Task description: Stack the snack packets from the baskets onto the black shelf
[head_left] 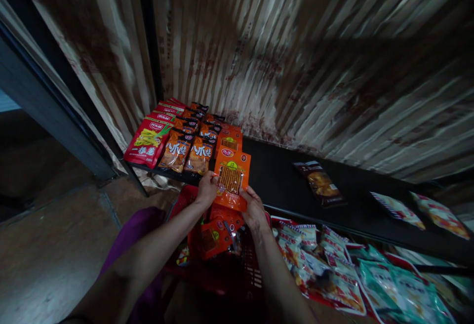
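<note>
An orange snack packet [231, 178] with a clear window over brown sticks is held at the shelf's front edge. My left hand [207, 188] pinches its lower left side, and my right hand [254, 206] grips its lower right corner. Just behind it, more orange packets [229, 139] lie in a row on the black shelf [274, 171]. Below my hands, a red basket [255, 264] holds several orange packets [215, 237] of the same look.
Left on the shelf are red bags [148, 139] and brown-orange packets [177, 151]. Farther right lie a dark brown packet [320, 183] and two white packets [400, 210]. Baskets below hold white bags [318, 264] and teal bags [400, 284]. A pleated curtain [281, 57] hangs behind.
</note>
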